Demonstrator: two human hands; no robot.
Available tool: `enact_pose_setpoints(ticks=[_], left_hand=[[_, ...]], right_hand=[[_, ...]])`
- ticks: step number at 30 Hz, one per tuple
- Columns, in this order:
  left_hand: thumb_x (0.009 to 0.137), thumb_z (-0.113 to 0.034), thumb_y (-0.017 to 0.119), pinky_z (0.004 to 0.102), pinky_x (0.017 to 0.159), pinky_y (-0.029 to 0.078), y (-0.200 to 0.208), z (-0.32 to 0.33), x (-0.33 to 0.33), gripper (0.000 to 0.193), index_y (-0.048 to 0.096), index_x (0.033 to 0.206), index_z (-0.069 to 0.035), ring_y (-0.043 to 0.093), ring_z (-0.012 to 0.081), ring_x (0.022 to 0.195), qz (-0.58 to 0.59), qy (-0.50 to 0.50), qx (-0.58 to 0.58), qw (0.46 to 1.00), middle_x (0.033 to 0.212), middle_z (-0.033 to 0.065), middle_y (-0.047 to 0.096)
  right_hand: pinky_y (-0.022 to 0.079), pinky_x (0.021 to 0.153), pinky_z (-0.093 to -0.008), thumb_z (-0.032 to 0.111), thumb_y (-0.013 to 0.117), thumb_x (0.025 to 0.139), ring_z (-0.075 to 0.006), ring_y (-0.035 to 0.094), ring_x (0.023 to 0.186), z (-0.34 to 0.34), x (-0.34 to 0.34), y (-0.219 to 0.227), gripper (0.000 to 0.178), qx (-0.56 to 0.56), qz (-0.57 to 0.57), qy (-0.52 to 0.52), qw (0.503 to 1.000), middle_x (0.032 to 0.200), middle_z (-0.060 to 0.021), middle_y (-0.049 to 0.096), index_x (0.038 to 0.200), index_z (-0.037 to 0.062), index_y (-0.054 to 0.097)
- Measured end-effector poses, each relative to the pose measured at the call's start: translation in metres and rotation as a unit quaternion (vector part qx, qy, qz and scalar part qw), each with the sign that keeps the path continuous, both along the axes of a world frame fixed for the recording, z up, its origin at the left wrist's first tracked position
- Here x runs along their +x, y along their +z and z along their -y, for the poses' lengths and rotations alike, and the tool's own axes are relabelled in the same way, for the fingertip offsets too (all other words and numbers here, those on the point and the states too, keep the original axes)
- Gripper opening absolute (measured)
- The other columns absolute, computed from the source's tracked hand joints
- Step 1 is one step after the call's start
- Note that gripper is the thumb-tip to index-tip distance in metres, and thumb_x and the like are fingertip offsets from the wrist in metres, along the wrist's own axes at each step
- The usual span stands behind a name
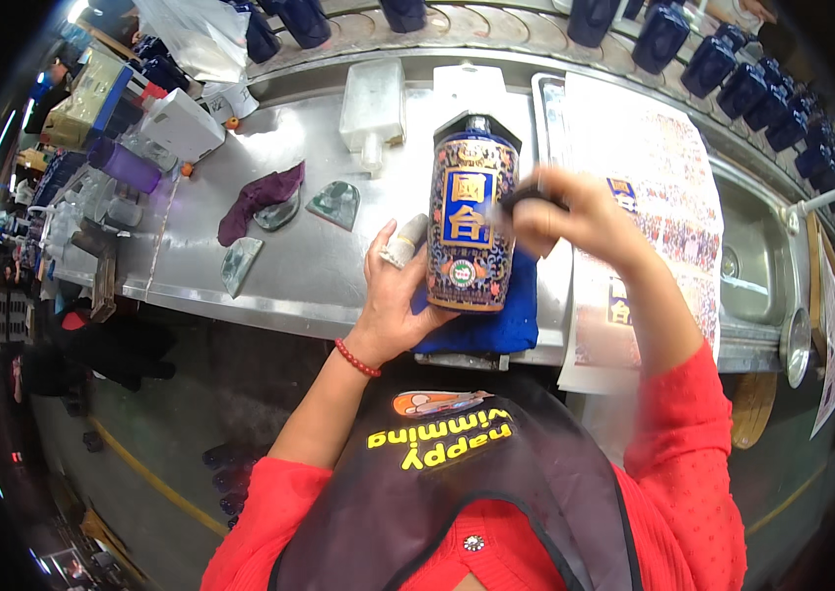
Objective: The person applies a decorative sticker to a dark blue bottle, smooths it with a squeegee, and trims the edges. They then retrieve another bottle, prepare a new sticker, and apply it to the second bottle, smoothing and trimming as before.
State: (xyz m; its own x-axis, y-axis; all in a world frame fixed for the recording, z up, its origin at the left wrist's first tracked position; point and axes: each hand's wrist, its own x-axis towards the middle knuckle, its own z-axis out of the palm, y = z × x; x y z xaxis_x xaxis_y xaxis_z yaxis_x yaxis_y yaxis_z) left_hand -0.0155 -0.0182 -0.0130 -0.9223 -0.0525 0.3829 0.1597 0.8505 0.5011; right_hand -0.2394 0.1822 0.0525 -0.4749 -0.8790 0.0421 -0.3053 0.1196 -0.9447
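A dark blue bottle with a colourful patterned decal and gold characters lies tilted on a folded blue cloth. My left hand grips its lower left side; one finger wears a whitish cover and a red bead bracelet circles the wrist. Closed around a small black tool, my right hand is at the bottle's right side, over the decal's edge. Motion smears the tool, so its exact kind is unclear. Sheets of printed decals lie just right of the bottle.
On the metal table lie greenish flat scrapers, a purple cloth and a clear glass bottle. A sink is at the right. Blue bottles line a track behind; a white box stands far left.
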Motion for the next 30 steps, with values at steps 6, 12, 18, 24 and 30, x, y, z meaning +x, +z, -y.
enact_pose_setpoints(ticks=[6,12,18,24,30], left_hand=[[0.086,-0.065,0.066,0.0578,0.12,0.011,0.006,-0.003,0.004,0.087,0.053,0.146,-0.004,0.023,0.048,0.144,0.018,0.044,-0.014,0.999,0.149,0.022,0.05],[0.081,-0.065,0.071,0.0648,0.117,0.009,0.021,-0.013,0.01,0.094,0.057,0.135,0.011,0.025,0.046,0.144,-0.009,0.101,-0.081,0.991,0.14,0.0258,0.052],[0.081,-0.062,0.074,0.0614,0.119,0.012,0.021,-0.017,0.01,0.089,0.056,0.142,0.001,0.027,0.0441,0.146,-0.022,0.127,-0.052,0.99,0.147,0.0231,0.052],[0.077,-0.055,0.077,0.0659,0.116,0.01,0.007,-0.016,0.006,0.092,0.05,0.145,0.001,0.024,0.0454,0.145,-0.002,0.103,0.013,0.995,0.144,0.0212,0.053],[0.084,-0.064,0.068,0.0671,0.116,0.009,0.006,-0.019,0.009,0.088,0.054,0.143,0.0,0.025,0.0444,0.144,-0.001,0.115,0.001,0.993,0.142,0.0221,0.054]], right_hand=[[0.047,0.07,-0.036,0.013,0.077,0.083,-0.0237,0.058,0.071,0.023,0.049,0.046,0.015,-0.15,-0.542,0.085,0.822,0.079,-0.0053,0.058,0.097,0.0142,0.072],[0.046,0.055,-0.0275,0.009,0.071,0.094,-0.0084,0.06,0.068,0.041,0.012,0.05,0.009,0.037,-0.011,0.001,0.999,0.083,-0.0031,0.068,0.103,0.0063,0.07],[0.044,0.072,-0.0382,0.018,0.071,0.069,-0.0162,0.058,0.071,0.027,0.063,0.052,0.021,-0.157,-0.477,0.188,0.844,0.078,-0.0008,0.05,0.089,0.0159,0.065],[0.049,0.058,-0.0294,0.013,0.072,0.091,-0.0165,0.064,0.074,0.061,0.002,0.049,0.013,-0.062,-0.13,-0.122,0.982,0.087,-0.0054,0.065,0.103,0.0076,0.071],[0.045,0.074,-0.0377,0.016,0.072,0.08,-0.0184,0.06,0.076,0.023,0.054,0.058,0.018,-0.061,-0.393,0.272,0.876,0.08,-0.0033,0.054,0.097,0.0117,0.069]])
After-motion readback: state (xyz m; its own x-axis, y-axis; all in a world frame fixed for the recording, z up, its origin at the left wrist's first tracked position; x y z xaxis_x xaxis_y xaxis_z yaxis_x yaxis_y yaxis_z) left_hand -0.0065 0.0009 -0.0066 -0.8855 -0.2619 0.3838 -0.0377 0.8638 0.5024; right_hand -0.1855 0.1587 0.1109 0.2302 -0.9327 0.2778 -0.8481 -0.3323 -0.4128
